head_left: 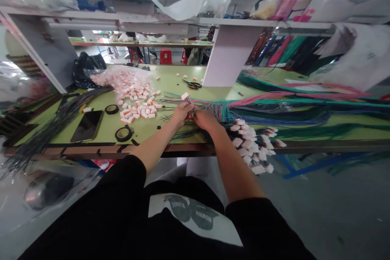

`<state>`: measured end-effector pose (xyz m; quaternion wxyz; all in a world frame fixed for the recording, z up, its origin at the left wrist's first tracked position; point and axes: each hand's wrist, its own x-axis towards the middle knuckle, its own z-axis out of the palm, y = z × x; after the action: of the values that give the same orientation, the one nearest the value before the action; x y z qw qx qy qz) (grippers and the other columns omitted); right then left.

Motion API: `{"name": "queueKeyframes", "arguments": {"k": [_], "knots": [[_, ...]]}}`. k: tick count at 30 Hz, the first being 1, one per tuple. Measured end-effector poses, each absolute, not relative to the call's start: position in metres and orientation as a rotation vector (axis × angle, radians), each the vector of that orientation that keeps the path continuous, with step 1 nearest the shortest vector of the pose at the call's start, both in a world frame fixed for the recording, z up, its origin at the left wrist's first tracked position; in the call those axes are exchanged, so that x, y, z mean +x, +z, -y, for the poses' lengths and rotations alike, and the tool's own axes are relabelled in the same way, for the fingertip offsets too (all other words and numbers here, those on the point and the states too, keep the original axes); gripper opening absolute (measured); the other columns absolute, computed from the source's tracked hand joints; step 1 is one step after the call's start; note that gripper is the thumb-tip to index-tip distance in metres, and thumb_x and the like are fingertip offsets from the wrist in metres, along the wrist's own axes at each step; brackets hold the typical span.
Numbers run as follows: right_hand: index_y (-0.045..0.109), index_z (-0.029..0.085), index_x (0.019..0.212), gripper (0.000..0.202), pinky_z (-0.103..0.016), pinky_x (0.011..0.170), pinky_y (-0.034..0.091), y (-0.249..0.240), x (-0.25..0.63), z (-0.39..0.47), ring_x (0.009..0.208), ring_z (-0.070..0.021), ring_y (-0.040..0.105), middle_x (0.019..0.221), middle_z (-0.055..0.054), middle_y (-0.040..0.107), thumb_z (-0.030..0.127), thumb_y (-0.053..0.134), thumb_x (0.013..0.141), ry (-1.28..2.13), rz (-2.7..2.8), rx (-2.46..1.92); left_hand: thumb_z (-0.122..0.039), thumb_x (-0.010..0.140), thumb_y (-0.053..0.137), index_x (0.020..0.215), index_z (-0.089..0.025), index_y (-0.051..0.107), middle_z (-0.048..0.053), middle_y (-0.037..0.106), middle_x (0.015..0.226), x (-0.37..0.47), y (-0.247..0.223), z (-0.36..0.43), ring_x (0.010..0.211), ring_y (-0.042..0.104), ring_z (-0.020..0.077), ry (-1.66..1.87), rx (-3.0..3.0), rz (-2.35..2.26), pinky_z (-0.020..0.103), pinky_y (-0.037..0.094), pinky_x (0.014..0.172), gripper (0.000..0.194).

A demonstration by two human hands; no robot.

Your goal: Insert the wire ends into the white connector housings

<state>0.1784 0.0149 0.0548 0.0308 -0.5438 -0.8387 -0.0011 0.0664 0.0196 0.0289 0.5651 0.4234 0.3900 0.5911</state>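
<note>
My left hand is closed around the wires just below a white plastic connector, which sticks up above the fingers. Close beside it, my right hand is pinched at the same short wires; its fingertips are partly hidden. Long bundles of pink, green, blue and dark wires run off to the right from behind my right hand. A cluster of white connectors with wires hangs over the table edge by my right forearm. Loose white and orange connectors lie in a pile left of my hands.
A clear bag of connectors sits behind the pile. Black tape rolls, a phone and a dark wire bundle lie at left. Scissors rest near the shelf's upright panel. Red stools stand beyond.
</note>
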Motion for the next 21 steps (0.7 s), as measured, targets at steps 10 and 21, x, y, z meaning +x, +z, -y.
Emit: {"name": "queueKeyframes", "arguments": {"k": [10, 21], "knots": [[0.066, 0.014, 0.098, 0.03, -0.029, 0.075, 0.042, 0.107, 0.192, -0.035, 0.084, -0.019, 0.058, 0.098, -0.009, 0.067, 0.029, 0.049, 0.077, 0.203, 2.153, -1.45, -0.019, 0.072, 0.061, 0.076, -0.013, 0.059, -0.008, 0.045, 0.043, 0.072, 0.031, -0.021, 0.031, 0.028, 0.001, 1.196, 1.281, -0.831, 0.019, 0.016, 0.037, 0.008], [0.067, 0.014, 0.082, 0.027, -0.033, 0.075, 0.043, 0.083, 0.182, -0.048, 0.083, -0.0215, 0.058, 0.09, -0.011, 0.068, 0.025, 0.044, 0.075, 0.167, 1.865, -1.535, -0.012, 0.077, 0.055, 0.069, -0.019, 0.042, -0.009, 0.045, 0.041, 0.078, 0.024, -0.016, 0.034, 0.036, 0.006, 1.354, 1.255, -0.999, 0.021, 0.026, 0.044, 0.017]]}}
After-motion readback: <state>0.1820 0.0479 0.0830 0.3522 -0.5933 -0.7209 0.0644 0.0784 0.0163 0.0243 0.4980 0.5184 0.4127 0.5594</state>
